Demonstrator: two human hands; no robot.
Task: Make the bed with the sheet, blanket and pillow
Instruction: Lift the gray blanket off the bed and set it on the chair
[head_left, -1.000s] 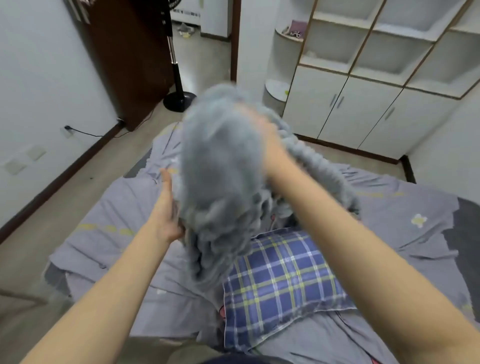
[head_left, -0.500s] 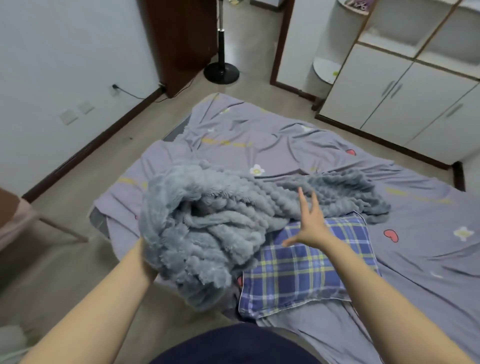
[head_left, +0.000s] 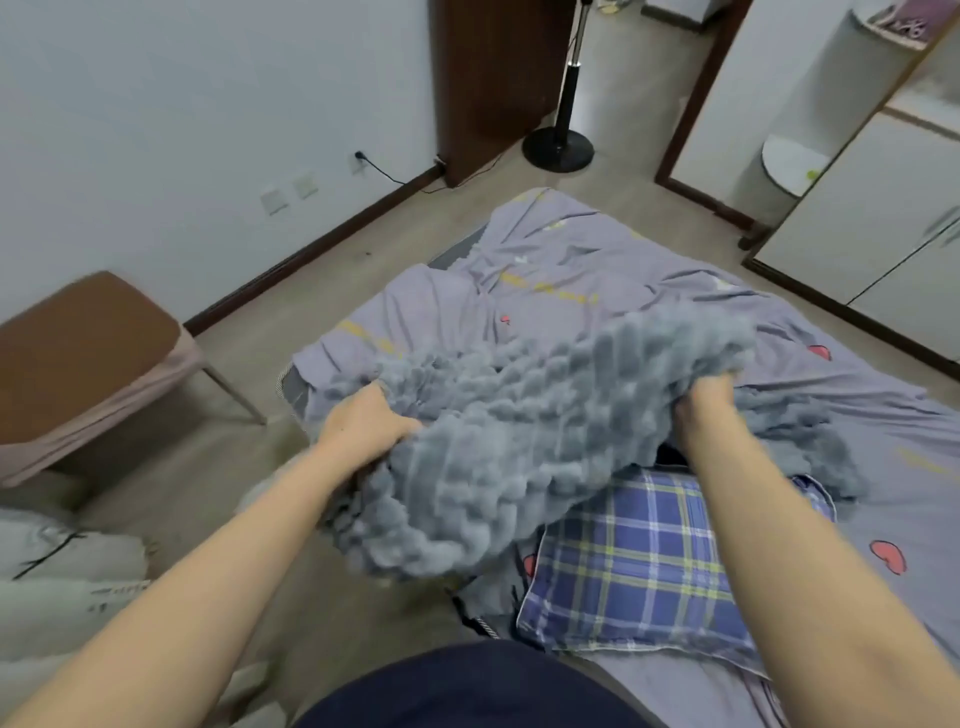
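Note:
A fluffy grey blanket (head_left: 524, 431) is bunched above the near part of the bed. My left hand (head_left: 363, 421) grips its left edge and my right hand (head_left: 701, 405) grips its right side, fingers buried in the pile. Under the blanket's near edge lies a blue plaid pillow (head_left: 634, 571), partly covered. A wrinkled lilac sheet (head_left: 545, 291) with hearts and flowers covers the low mattress.
A brown stool (head_left: 78, 343) stands on the floor to the left. A fan stand (head_left: 558, 148) and a dark door are at the back. White cupboards (head_left: 872, 218) line the right wall. Pale bedding (head_left: 57, 582) lies at the lower left.
The blanket came down from in front of my face onto the bed. My right hand, open over the pillow half a second ago, now grips the blanket; both hands spread it sideways.

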